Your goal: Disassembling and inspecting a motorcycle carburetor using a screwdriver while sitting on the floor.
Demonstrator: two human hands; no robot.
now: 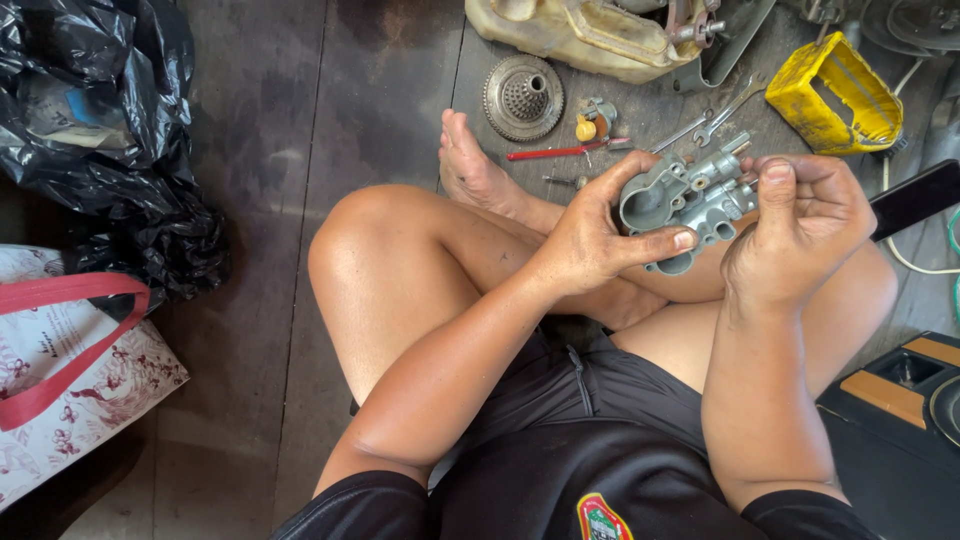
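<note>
Grey cast-metal carburettor body (686,203), bowl-shaped hollow, small ports

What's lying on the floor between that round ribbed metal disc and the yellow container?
In the head view, between the disc and the yellow container lie a small yellow-knobbed part, a red-handled tool and two wrenches.

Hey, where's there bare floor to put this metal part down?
Bare boards lie between the black plastic bag and the bent knee, running up to the round metal disc. It is crowded beyond the foot: the red-handled tool, wrenches, yellow container.
</note>
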